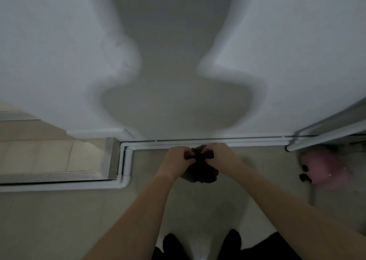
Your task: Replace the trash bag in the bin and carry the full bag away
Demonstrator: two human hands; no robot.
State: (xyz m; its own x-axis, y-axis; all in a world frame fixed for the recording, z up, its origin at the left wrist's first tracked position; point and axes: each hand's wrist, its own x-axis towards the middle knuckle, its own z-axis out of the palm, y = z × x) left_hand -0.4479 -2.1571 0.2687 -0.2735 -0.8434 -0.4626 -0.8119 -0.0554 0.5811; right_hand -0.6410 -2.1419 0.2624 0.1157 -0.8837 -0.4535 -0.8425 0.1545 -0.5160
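A dark trash bag (200,172) sits on the beige floor close to the white wall, below my hands. My left hand (176,158) pinches one gathered flap of the bag's top, and my right hand (219,153) pinches the other flap. The two flaps cross between my fists, right above the bag. No bin is in view.
White pipes (126,160) run along the base of the wall and bend round a metal door threshold (107,158) at the left. A pink plush object (324,166) lies at the right under a white frame (324,133). My dark-clad legs (172,244) show at the bottom.
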